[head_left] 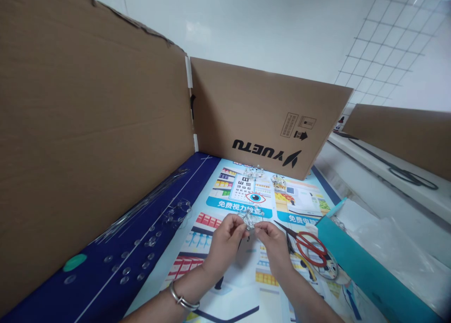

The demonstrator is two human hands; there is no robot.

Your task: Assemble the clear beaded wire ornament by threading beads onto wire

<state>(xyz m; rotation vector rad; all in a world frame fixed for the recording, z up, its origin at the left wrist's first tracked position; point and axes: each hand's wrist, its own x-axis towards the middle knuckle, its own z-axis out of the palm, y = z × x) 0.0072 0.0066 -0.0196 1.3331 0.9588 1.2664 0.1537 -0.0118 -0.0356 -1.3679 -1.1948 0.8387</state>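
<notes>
The left hand [225, 241] has its thumb and pointing finger pressed together. They pinch the near left side of a shiny wire bunch [251, 217]. The right hand [275, 242] pinches the near right side of it the same way. The two hands are close together, with only a little gap between the fingertips. The other fingers are curled in. The wire bunch is just above the printed sheet [211, 276] on the tabletop [38, 297]. A silver bracelet [183, 302] is on the left wrist.

Beside the right hand lie scissors with red handles [313, 249], and a tool with yellow handles [306, 266] is partly under them. A blue-green box [380, 271] with clear plastic [398, 243] in it sits farther right. Two more wire bunches lie near the cardboard wall [260, 111] at the back. On the left are clear round beads [126, 270], a loopy wire bunch [177, 212] and a flat green thing [74, 262].
</notes>
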